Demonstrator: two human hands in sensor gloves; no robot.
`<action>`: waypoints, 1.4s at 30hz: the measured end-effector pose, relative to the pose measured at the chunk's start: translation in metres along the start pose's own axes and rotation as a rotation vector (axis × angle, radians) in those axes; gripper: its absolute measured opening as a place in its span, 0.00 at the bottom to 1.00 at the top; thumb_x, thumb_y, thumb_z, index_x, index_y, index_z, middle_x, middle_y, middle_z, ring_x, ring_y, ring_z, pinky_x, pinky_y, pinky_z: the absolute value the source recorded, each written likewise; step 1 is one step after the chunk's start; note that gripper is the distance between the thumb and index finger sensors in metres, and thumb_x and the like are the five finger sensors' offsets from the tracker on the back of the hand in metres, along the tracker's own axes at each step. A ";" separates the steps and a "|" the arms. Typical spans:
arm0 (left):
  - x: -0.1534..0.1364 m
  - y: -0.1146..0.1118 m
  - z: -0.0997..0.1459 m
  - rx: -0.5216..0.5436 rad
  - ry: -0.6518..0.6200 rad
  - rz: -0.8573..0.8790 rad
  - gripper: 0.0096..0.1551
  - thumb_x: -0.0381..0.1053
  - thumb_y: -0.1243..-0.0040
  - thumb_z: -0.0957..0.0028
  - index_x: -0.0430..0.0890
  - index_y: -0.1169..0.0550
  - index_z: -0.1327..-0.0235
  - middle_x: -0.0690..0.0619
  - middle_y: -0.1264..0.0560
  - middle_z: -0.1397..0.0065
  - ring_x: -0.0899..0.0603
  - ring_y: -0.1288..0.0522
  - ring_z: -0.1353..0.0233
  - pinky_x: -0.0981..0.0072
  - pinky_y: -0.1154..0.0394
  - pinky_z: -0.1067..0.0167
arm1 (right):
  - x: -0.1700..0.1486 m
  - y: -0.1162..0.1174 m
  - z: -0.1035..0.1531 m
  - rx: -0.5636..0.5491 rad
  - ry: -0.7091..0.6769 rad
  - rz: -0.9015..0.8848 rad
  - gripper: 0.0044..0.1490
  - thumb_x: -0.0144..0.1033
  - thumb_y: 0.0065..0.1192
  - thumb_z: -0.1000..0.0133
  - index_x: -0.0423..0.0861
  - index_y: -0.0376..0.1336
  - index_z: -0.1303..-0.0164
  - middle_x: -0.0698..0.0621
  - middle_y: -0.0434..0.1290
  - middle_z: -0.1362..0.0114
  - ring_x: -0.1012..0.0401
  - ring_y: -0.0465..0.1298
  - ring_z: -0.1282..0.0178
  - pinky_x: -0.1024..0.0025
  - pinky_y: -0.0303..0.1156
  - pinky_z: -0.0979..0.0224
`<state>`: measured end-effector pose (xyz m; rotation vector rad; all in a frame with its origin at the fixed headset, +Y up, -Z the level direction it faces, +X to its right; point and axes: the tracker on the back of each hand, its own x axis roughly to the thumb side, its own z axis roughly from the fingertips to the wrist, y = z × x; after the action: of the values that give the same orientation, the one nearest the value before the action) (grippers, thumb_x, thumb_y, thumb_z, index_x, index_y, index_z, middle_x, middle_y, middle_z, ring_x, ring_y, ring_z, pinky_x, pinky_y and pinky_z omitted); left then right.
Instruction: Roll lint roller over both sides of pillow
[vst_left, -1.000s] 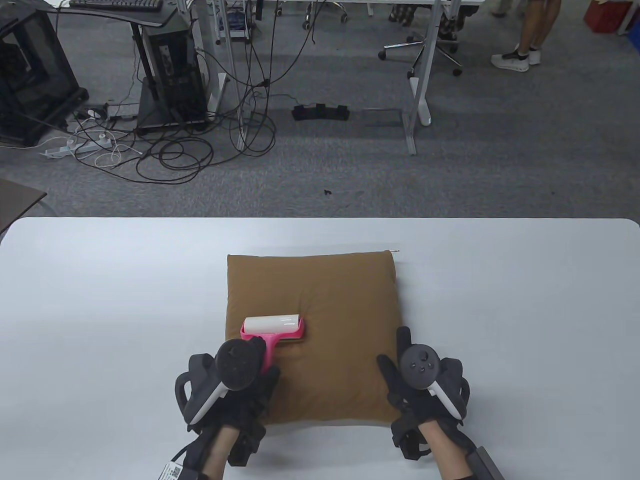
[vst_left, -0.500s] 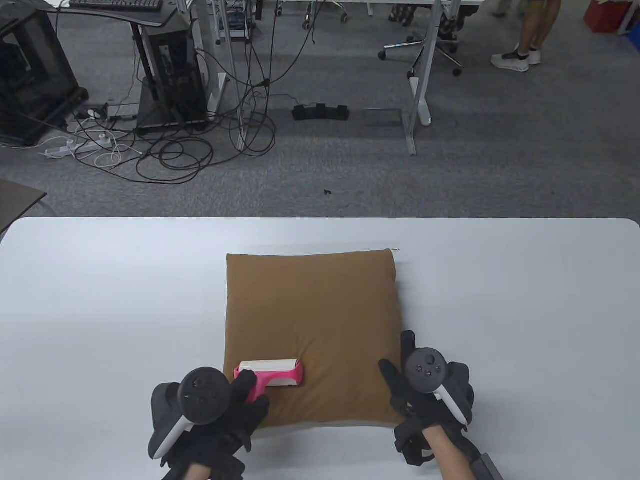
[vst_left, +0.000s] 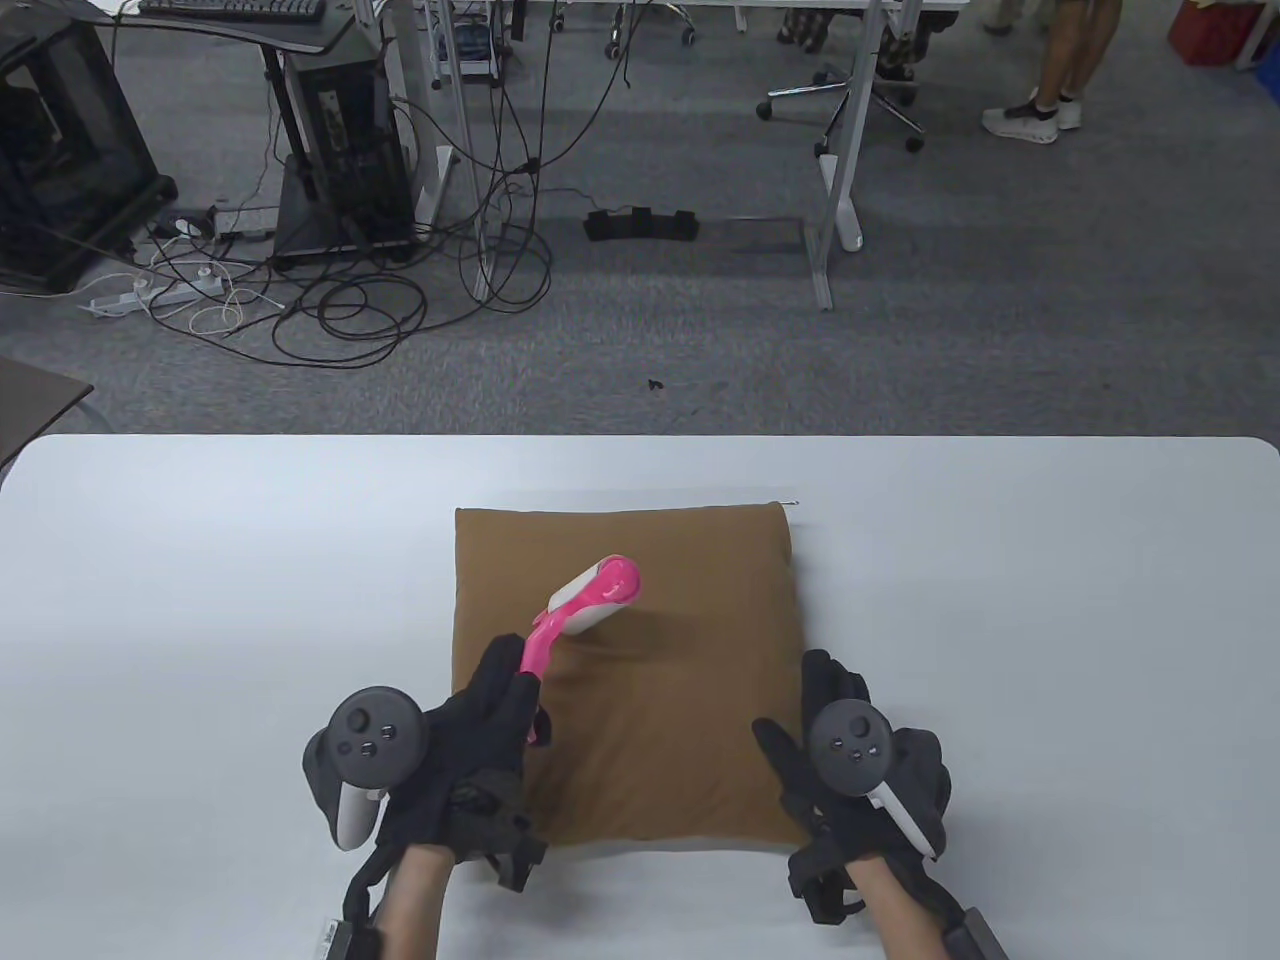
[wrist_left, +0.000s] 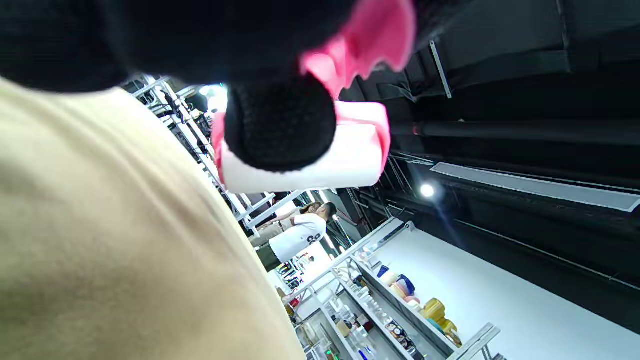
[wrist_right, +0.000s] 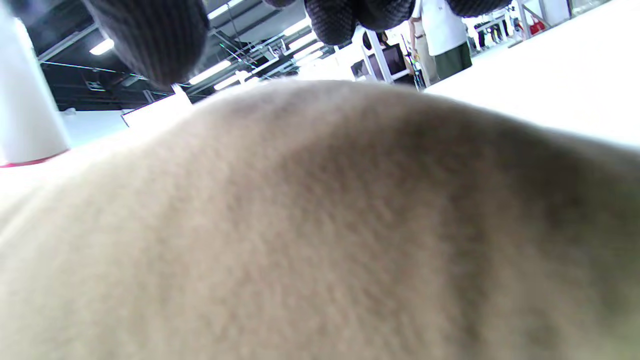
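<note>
One brown pillow (vst_left: 625, 680) lies flat on the worktop (vst_left: 200, 600). My left hand (vst_left: 465, 750) grips the pink lint roller (vst_left: 590, 595); I lower its drum flat before stroking. My right hand (vst_left: 850, 770) presses the pillow's corner, fingers spread.

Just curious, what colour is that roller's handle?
Bright pink handle, clearest in the table view.

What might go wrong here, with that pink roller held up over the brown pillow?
The left hand holds the lint roller by the low end of its handle, head tilted above the pillow; a loose grip could let it twist or slip. Brought down at that angle, only one end of the roll might touch, missing fabric. The right hand rests only at the pillow's near right corner, so the pillow may slide on the table.
</note>
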<state>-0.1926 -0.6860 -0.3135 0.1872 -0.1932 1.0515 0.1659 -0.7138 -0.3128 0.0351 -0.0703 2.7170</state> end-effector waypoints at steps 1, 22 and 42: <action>-0.004 -0.003 0.000 -0.004 -0.007 0.003 0.39 0.57 0.48 0.44 0.30 0.35 0.30 0.46 0.12 0.57 0.54 0.17 0.81 0.51 0.17 0.67 | 0.003 -0.002 0.002 -0.015 -0.013 0.007 0.53 0.55 0.55 0.37 0.43 0.35 0.15 0.36 0.44 0.12 0.39 0.48 0.17 0.34 0.50 0.26; 0.019 -0.020 0.028 0.015 -0.198 0.084 0.36 0.55 0.38 0.48 0.29 0.26 0.38 0.40 0.14 0.49 0.48 0.11 0.66 0.42 0.17 0.51 | 0.134 -0.008 0.020 0.156 -0.362 -0.383 0.40 0.53 0.42 0.34 0.35 0.61 0.24 0.35 0.78 0.34 0.48 0.83 0.56 0.54 0.77 0.60; 0.039 -0.046 0.038 -0.255 -0.344 -0.022 0.49 0.62 0.27 0.55 0.47 0.34 0.22 0.38 0.40 0.21 0.32 0.37 0.26 0.29 0.44 0.33 | 0.102 -0.014 0.019 0.237 -0.287 -0.542 0.53 0.58 0.64 0.43 0.25 0.60 0.29 0.38 0.82 0.44 0.53 0.86 0.61 0.56 0.80 0.61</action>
<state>-0.1368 -0.6851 -0.2698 0.1381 -0.6309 0.9574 0.0793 -0.6601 -0.2892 0.4463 0.1568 2.1478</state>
